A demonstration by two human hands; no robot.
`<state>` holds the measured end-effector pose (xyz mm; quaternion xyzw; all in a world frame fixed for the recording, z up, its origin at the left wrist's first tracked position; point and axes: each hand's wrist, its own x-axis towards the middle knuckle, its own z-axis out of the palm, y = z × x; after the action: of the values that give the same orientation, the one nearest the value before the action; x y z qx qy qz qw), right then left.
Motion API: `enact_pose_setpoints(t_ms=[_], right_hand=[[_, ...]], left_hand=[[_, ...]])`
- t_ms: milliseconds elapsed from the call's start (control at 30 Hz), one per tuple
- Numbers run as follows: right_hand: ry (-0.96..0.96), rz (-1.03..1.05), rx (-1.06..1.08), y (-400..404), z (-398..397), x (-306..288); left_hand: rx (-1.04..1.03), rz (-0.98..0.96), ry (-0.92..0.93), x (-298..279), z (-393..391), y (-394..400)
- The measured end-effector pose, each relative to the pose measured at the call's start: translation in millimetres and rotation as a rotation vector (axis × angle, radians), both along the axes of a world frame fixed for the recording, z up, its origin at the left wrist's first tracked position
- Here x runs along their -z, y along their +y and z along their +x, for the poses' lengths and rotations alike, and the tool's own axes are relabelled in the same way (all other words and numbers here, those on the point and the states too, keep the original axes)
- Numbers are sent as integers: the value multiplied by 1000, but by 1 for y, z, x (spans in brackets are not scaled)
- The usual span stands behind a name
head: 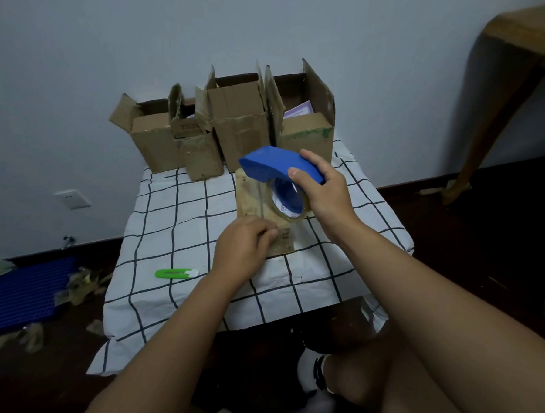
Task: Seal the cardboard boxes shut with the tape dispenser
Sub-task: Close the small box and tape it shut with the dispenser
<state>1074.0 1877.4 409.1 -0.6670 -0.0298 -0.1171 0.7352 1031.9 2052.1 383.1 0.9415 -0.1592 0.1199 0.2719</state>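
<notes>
Right hand (322,189) is gripping the blue tape dispenser (278,166) from above, fingers and thumb curling round its body, holding it tilted over the near cardboard box (252,201). The roll of clear tape (288,204) is hanging under the dispenser, its lower edge sitting at or just above the box top; contact cannot be told.

Left hand (244,244) is resting on the near end of that same box, fingers curling down onto the top surface, pressing there; whether they are pinching a tape end cannot be told.

The near box is lying flat and closed in the middle of the table, which is wearing a white cloth with a black grid (170,218). A seam line is running along the box top.

Four open cardboard boxes (238,126) are standing in a row at the table's far edge, against the wall, flaps sticking up. The rightmost is showing a pale purple item (297,108) inside.

A green utility knife (175,273) is lying on the cloth to the left of the left hand, well apart from the box.

Scraps of used tape (79,286) are littering the dark floor on the left, beside a blue ribbed mat (23,295).
</notes>
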Motion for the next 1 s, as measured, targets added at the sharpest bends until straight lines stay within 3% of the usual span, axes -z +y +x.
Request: enact_pose_setpoints(t_ms=[167, 333, 500, 633, 833, 900, 1000], right_hand=[[4, -17, -2, 1, -1, 2], [5, -30, -10, 1, -3, 0], [0, -32, -16, 0, -4, 1], [0, -27, -7, 0, -2, 2], [-12, -25, 8, 1, 0, 4], [-15, -38, 4, 2, -2, 3], [-17, -54, -11, 2, -4, 2]], left_hand=[[62, 105, -91, 4, 1, 0], [115, 26, -92, 3, 0, 7], [-113, -36, -217, 13, 0, 19], [-52, 72, -285, 17, 1, 22], [-20, 69, -325, 23, -3, 25], [-32, 37, -299, 25, -3, 23], [-59, -175, -166, 30, -9, 29]])
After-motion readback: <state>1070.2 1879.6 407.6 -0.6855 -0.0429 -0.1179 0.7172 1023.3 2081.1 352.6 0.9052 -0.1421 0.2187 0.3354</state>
